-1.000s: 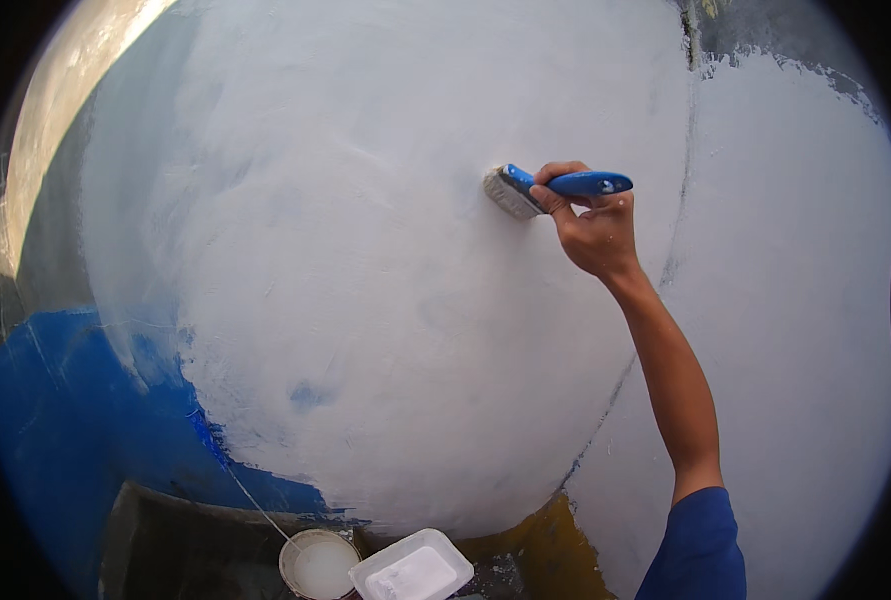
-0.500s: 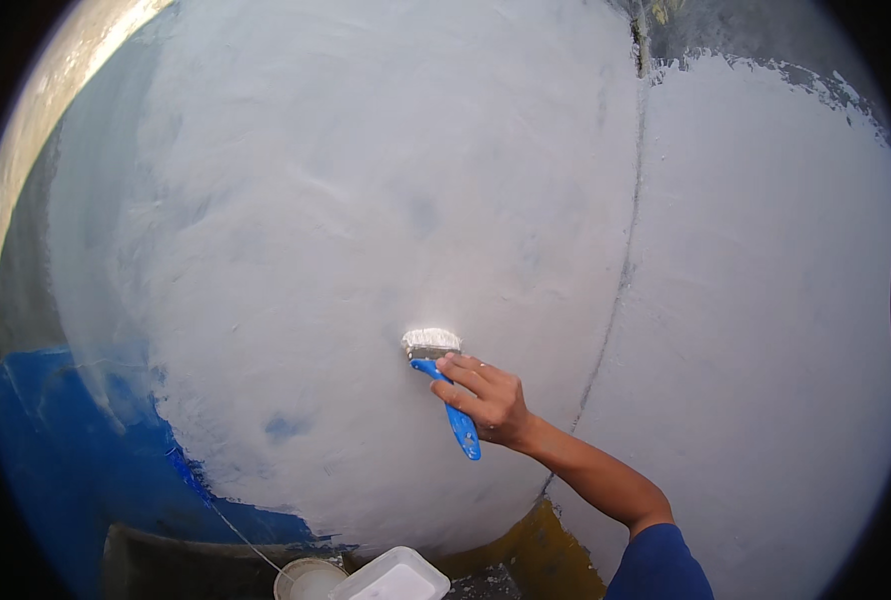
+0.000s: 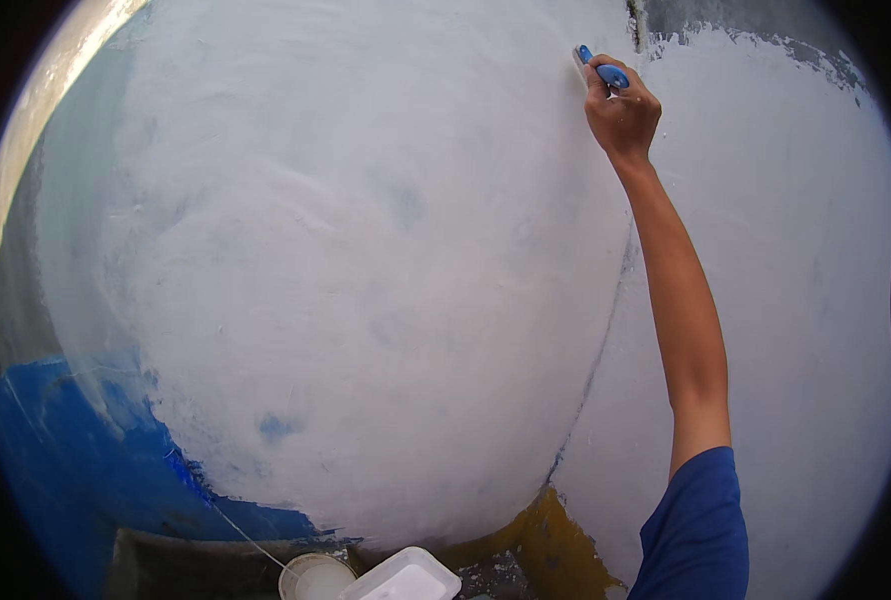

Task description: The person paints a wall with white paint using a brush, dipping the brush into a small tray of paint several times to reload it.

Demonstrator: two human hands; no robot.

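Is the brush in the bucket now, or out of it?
Out: the right hand holds the brush high by the wall; the bucket shows at the lower edge.

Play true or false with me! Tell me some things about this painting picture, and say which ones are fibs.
1. The right hand holds a blue-handled brush. True.
2. Both hands are in view. False: only the right one is.
3. The white tray is to the right of the round bucket. True.
4. The brush is down beside the bucket. False: it is near the top of the picture.
5. Blue paint shows at the picture's lower left. True.
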